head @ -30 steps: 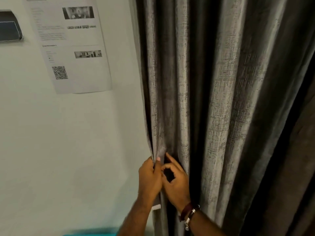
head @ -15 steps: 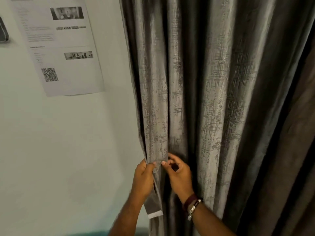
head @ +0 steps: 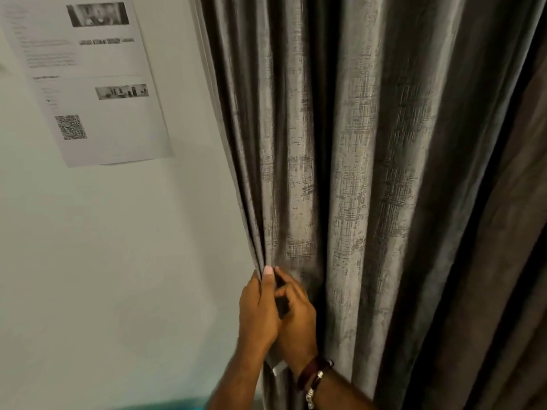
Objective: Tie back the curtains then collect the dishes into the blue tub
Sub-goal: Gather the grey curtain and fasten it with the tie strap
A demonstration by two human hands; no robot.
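Observation:
A grey textured curtain (head: pixel 370 179) hangs in folds over the right two thirds of the view. My left hand (head: pixel 257 312) pinches the curtain's left edge against the wall, thumb up on the fabric. My right hand (head: pixel 296 318) presses close beside it, fingers curled on a dark strip of fabric between the two hands. A short grey band with a white end (head: pixel 278 368) hangs below the hands; whether it is a tie-back I cannot tell. The dishes are out of view.
A printed sheet with a QR code (head: pixel 88 81) is stuck on the pale wall (head: pixel 118 261) at the upper left. A blue-green strip (head: pixel 177 405) shows at the bottom edge. A darker brown curtain (head: pixel 518 261) hangs at the far right.
Both hands have closed together on the curtain edge, and the hanging grey band has slipped mostly behind them. The view has shifted slightly.

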